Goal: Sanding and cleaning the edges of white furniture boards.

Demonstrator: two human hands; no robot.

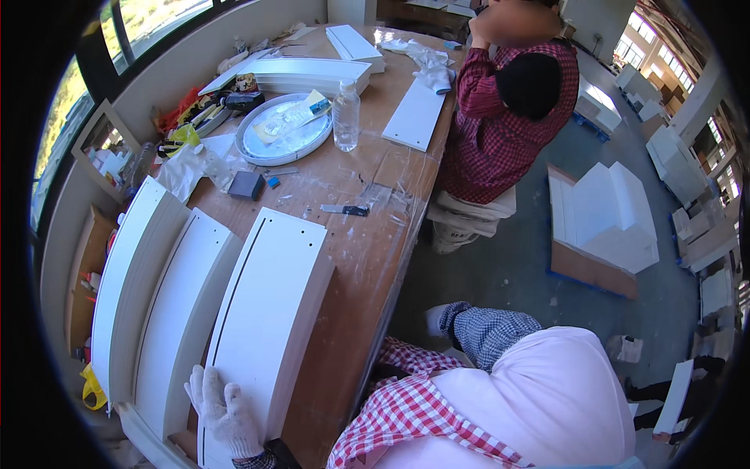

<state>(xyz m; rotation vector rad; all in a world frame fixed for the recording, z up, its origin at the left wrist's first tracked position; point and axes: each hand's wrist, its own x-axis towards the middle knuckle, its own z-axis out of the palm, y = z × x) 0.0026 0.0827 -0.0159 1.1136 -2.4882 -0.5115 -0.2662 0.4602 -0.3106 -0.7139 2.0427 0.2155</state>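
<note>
My left hand (225,414), in a white knitted glove, lies with fingers spread across the near end of a long white curved panel piece (262,313). The piece has a dark groove along one side and small holes at its far end. Left of it lie two similar white curved pieces, the middle one (183,305) and the outer one (137,289). Past the table edge, at the end of a checked sleeve with a dark cuff, a small whitish part of my right hand (435,320) shows. Its fingers cannot be made out.
On the brown table (351,258) lie a utility knife (344,209), a dark block (247,186), a clear bottle (346,117) and a round white tray (248,148). More white panels (418,113) lie farther back. A co-worker (508,117) is at the table's far right; wrapped stacks (605,211) stand on the floor.
</note>
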